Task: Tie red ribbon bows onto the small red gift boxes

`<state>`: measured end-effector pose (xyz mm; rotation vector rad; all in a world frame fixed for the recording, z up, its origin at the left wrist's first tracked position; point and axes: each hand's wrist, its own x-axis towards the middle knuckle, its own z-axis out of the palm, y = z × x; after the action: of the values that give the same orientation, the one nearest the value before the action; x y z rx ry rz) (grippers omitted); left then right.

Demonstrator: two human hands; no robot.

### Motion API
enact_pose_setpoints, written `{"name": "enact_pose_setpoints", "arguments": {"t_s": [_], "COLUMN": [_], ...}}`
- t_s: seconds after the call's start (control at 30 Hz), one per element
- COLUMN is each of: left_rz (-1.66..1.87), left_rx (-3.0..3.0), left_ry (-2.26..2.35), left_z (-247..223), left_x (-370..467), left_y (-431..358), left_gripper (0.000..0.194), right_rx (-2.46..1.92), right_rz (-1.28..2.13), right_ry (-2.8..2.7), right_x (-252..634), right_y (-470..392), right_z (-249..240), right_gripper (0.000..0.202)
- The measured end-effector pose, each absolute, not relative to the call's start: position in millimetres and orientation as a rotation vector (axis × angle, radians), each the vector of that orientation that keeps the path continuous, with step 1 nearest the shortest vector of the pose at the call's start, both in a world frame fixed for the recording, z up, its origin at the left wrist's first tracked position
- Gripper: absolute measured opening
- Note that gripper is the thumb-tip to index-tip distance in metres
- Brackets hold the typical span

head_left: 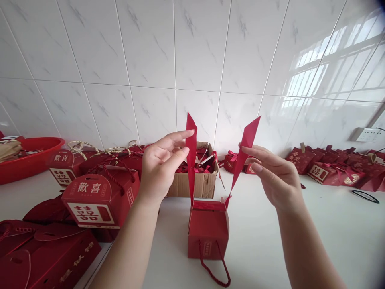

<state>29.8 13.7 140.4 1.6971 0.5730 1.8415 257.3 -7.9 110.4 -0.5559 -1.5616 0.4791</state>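
Note:
A small red gift box (208, 222) stands on the white table in front of me, its twisted red cord handle (217, 277) hanging down the near side onto the tabletop. From its top, two lengths of red ribbon rise, one at each side, with slanted cut ends. My left hand (164, 162) pinches the left ribbon length (190, 160) between thumb and fingers. The right ribbon length (246, 138) is held at the fingertips of my right hand (272, 172). Whether both lengths are one ribbon is hidden at the box.
Behind the red box is an open cardboard carton (192, 186) holding red ribbons. Finished-looking red boxes (99, 196) crowd the left, near a red basin (33, 168). More red boxes (333, 168) line the wall at right, by a black loop (365, 196) and a socket (365, 135).

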Motion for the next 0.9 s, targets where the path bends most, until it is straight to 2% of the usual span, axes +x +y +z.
{"name": "enact_pose_setpoints", "arguments": {"t_s": [0.9], "left_rz": [1.806], "left_rx": [1.787], "left_ry": [0.669], "left_z": [138.3], "left_x": [32.8], "left_y": [13.2], "left_gripper": [0.030], "right_rx": [-0.587], "right_rz": [0.439], "right_ry": [-1.502], "right_x": [257.4], "right_y": [-5.1], "right_z": [110.5], "right_gripper": [0.024]}}
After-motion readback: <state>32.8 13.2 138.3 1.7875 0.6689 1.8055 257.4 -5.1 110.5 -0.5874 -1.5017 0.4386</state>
